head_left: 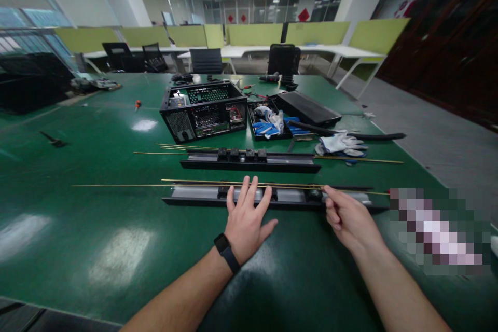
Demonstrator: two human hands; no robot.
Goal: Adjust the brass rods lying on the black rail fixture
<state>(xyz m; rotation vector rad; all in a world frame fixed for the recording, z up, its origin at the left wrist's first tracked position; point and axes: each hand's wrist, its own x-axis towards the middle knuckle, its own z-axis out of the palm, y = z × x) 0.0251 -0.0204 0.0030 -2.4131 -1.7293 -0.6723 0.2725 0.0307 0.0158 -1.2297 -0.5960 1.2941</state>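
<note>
My left hand (249, 215), with a dark smartwatch (221, 243) on its wrist, lies with fingers spread over the nearer black channel (194, 201). Its fingertips reach the thin brass rods (187, 180) that run lengthwise along the channel. Closed in a pinch, my right hand (352, 215) holds one of these rods near the channel's right part. Black blocks (313, 193) sit inside the channel, partly hidden by my hands. Behind it lies a second black channel (252, 166) with several black blocks (234, 154) and more brass rods (358, 159).
Farther back stand an opened computer case (204, 111), a black tray (252, 132) holding blue-and-white gloves (268, 122), and a black panel (307, 106). Another glove pair (340, 143) lies at right beside a black strip (373, 136). A pixelated patch hides the right edge.
</note>
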